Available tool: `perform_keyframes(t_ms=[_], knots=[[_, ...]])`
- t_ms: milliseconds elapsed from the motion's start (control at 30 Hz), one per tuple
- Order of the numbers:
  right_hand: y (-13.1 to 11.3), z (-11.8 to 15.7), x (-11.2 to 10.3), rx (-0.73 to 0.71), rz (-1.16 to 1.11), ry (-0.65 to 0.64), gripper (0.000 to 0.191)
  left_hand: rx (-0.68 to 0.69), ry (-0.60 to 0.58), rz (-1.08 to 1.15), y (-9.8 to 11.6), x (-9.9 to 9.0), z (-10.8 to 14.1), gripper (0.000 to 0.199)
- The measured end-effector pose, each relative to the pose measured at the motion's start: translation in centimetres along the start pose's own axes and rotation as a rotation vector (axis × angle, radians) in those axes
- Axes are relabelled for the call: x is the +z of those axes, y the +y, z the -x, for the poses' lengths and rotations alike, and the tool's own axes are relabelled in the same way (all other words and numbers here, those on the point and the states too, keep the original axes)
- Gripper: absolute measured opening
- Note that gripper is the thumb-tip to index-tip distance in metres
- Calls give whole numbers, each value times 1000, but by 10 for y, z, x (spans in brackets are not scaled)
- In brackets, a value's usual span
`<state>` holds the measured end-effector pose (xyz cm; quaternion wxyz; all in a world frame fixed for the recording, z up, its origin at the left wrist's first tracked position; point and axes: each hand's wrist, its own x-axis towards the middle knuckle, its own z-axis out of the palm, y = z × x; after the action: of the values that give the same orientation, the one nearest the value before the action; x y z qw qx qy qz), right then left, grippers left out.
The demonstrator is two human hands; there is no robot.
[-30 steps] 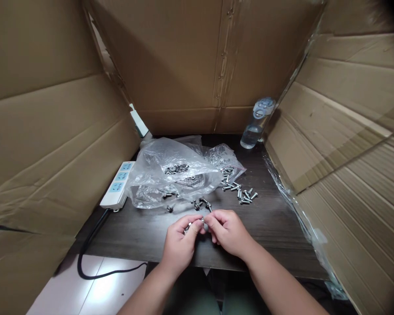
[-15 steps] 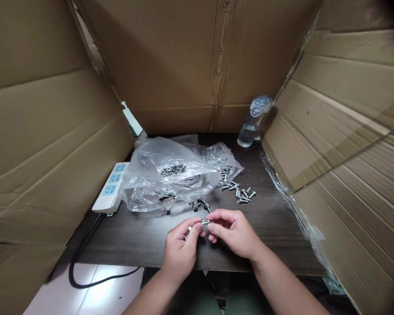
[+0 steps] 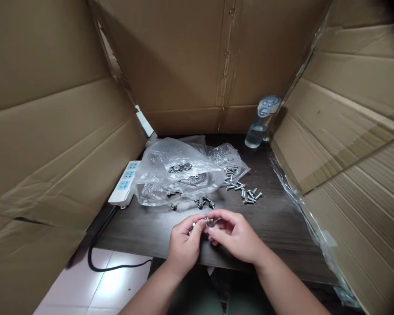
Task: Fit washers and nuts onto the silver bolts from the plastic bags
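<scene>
A small metal bolt (image 3: 209, 221) with a wider ring or nut on it sits between my two hands, above the table's front part. My left hand (image 3: 184, 245) pinches one end between thumb and forefinger. Another shiny metal piece (image 3: 193, 225), perhaps a second bolt, is tucked in the same fingers. At the bolt's other end, my right hand (image 3: 238, 238) has its fingers curled around it, the forefinger touching from above and the thumb lower. Fingertips partly hide the bolt. Just beyond the hands lie several bolts with fittings on them (image 3: 206, 202).
A clear plastic bag (image 3: 154, 159) holds dark nuts or washers (image 3: 180, 168). Loose bolts (image 3: 249, 195) spill from a second bag (image 3: 225, 154). A power strip (image 3: 124, 186) stands left, a water bottle (image 3: 262, 122) back right. Cardboard walls (image 3: 177, 65) surround the dark table (image 3: 276, 236).
The view has shifted, so the scene sits slightly farther right. My right thumb has dropped away from the bolt a little, while the left pinch stays the same.
</scene>
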<state>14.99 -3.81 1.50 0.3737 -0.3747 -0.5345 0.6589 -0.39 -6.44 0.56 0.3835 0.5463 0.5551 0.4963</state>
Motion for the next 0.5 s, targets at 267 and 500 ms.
perform_keyframes(t_ms=[267, 500], knots=[[4, -3, 3, 102, 83, -9, 43, -41, 41, 34, -3, 1, 5, 17], [4, -4, -1, 35, -80, 58, 42, -106, 65, 139, -4, 7, -3, 21]])
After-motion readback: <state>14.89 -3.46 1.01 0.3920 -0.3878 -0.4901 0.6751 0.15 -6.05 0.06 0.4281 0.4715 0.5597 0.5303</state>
